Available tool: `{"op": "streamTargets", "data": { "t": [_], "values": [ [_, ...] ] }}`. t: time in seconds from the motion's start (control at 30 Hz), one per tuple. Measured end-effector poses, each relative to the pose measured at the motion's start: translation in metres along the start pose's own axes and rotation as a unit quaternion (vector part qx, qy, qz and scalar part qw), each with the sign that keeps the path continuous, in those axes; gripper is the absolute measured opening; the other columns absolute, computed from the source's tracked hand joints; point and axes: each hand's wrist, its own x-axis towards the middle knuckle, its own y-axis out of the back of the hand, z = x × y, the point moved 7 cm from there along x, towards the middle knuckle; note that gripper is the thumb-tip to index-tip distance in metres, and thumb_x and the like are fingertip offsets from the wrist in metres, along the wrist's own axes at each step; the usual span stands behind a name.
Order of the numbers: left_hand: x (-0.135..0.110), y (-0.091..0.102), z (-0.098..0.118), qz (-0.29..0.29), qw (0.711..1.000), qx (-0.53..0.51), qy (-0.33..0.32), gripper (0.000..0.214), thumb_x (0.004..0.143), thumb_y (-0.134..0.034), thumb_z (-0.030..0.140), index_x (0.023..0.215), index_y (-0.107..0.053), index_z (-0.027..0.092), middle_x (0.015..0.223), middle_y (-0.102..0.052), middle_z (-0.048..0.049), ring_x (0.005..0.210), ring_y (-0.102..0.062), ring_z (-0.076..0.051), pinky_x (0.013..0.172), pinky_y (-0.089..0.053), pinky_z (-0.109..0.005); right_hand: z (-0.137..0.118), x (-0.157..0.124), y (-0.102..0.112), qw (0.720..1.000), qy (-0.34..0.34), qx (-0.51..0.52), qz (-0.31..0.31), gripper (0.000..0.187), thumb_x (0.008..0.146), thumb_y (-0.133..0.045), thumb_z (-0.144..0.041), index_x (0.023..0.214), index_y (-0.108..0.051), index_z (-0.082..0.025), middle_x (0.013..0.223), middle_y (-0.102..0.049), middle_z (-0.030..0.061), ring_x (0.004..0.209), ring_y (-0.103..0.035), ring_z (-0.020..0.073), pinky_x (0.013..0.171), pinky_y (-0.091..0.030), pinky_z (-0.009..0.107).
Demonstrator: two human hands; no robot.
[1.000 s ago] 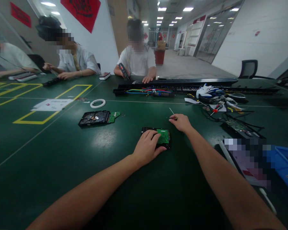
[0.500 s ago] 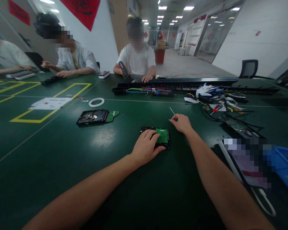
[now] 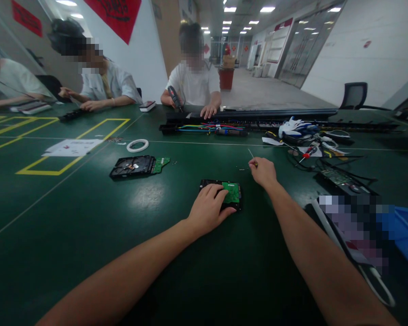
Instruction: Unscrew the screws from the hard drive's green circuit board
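A black hard drive [image 3: 236, 195] with a green circuit board on top lies on the green table [image 3: 156, 253] in front of me. My left hand [image 3: 209, 209] rests on its left half with fingers spread flat, holding it down. My right hand [image 3: 264, 172] is closed around a thin screwdriver [image 3: 251, 155], whose metal tip sticks up and away, just beyond the drive's far right corner. Tiny screws [image 3: 242, 169] lie on the table left of that hand.
A second opened hard drive [image 3: 136, 166] lies to the left, a white tape ring [image 3: 138, 145] beyond it. Cables, gloves and tools [image 3: 306, 136] clutter the right; a blue bin [image 3: 406, 237] sits far right. Other people work across the table.
My right hand with the screwdriver has shifted to the right and slightly away from the drive. My left hand stays on the drive.
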Motion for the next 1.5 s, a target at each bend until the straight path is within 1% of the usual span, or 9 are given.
{"op": "streamTargets", "data": {
  "t": [0.1,0.2,0.43,0.67,0.8,0.93,1.17,1.33,1.5],
  "values": [
    [0.000,0.000,0.000,0.005,1.000,-0.003,-0.003,0.050,0.101,-0.063,0.054,0.136,-0.060,0.019,0.139,-0.061,-0.0157,0.132,-0.056,-0.035,0.111,-0.050,-0.056,-0.011,-0.001,-0.002,0.999,0.046,0.003,-0.011,0.021,0.102,-0.060,-0.029,0.113,-0.077,-0.023,0.119,-0.075,0.0090,0.112,-0.068,0.0242,0.101,-0.049,0.036],
    [0.000,-0.001,0.000,0.007,1.000,-0.001,-0.003,0.049,0.100,-0.065,0.053,0.135,-0.060,0.019,0.138,-0.062,-0.0156,0.132,-0.056,-0.035,0.112,-0.050,-0.056,-0.022,-0.004,-0.010,0.995,0.090,0.005,-0.032,0.020,0.101,-0.064,-0.030,0.114,-0.079,-0.024,0.119,-0.075,0.0081,0.111,-0.068,0.0227,0.100,-0.050,0.033],
    [0.000,0.001,0.001,0.013,1.000,0.004,-0.008,0.049,0.101,-0.064,0.053,0.133,-0.062,0.016,0.137,-0.062,-0.0168,0.131,-0.056,-0.035,0.111,-0.051,-0.055,-0.030,-0.008,-0.017,0.992,0.121,-0.011,-0.035,0.024,0.105,-0.058,-0.029,0.116,-0.078,-0.023,0.121,-0.073,0.0098,0.111,-0.067,0.0235,0.095,-0.050,0.033],
    [0.000,0.002,0.002,0.006,1.000,0.004,-0.004,0.048,0.101,-0.064,0.053,0.133,-0.062,0.018,0.137,-0.062,-0.0163,0.131,-0.057,-0.035,0.111,-0.051,-0.056,-0.034,-0.012,-0.017,0.993,0.111,-0.033,-0.037,0.026,0.107,-0.051,-0.031,0.114,-0.074,-0.022,0.122,-0.071,0.0135,0.104,-0.068,0.0266,0.085,-0.049,0.035],
    [0.000,0.002,0.001,0.007,1.000,0.005,-0.006,0.049,0.101,-0.063,0.054,0.133,-0.062,0.017,0.137,-0.062,-0.0164,0.131,-0.057,-0.035,0.111,-0.051,-0.055,-0.027,-0.009,-0.013,0.994,0.089,-0.038,-0.042,0.025,0.108,-0.050,-0.029,0.114,-0.072,-0.020,0.121,-0.070,0.0152,0.102,-0.068,0.0276,0.082,-0.049,0.036],
    [-0.001,0.001,0.001,0.010,1.000,0.003,-0.009,0.047,0.101,-0.063,0.053,0.133,-0.062,0.018,0.138,-0.062,-0.0157,0.131,-0.056,-0.035,0.111,-0.051,-0.055,-0.021,-0.004,-0.012,0.995,0.073,-0.044,-0.055,0.022,0.107,-0.052,-0.028,0.113,-0.071,-0.018,0.117,-0.071,0.0165,0.101,-0.070,0.0284,0.083,-0.050,0.036],
    [0.000,0.000,0.001,0.003,1.000,0.008,-0.006,0.050,0.101,-0.063,0.053,0.133,-0.062,0.016,0.137,-0.062,-0.0167,0.130,-0.057,-0.035,0.111,-0.051,-0.055,-0.031,-0.003,-0.014,0.994,0.078,-0.053,-0.063,0.016,0.104,-0.057,-0.022,0.112,-0.070,-0.016,0.119,-0.070,0.0193,0.106,-0.070,0.0301,0.087,-0.050,0.038],
    [0.000,0.000,0.001,0.006,1.000,0.008,-0.005,0.048,0.100,-0.064,0.054,0.132,-0.062,0.018,0.137,-0.062,-0.0161,0.131,-0.057,-0.035,0.111,-0.051,-0.056,-0.035,-0.003,-0.014,0.995,0.077,-0.051,-0.044,0.015,0.104,-0.057,-0.021,0.112,-0.069,-0.016,0.120,-0.070,0.0196,0.110,-0.069,0.0312,0.090,-0.050,0.039],
    [0.000,-0.001,0.001,0.003,1.000,0.006,-0.008,0.049,0.101,-0.063,0.054,0.133,-0.062,0.017,0.138,-0.062,-0.0165,0.131,-0.057,-0.035,0.111,-0.051,-0.056,-0.032,-0.003,-0.013,0.997,0.071,-0.033,-0.024,0.013,0.102,-0.062,-0.027,0.106,-0.071,-0.019,0.115,-0.073,0.0151,0.102,-0.070,0.0285,0.086,-0.050,0.037]
  ]
}}
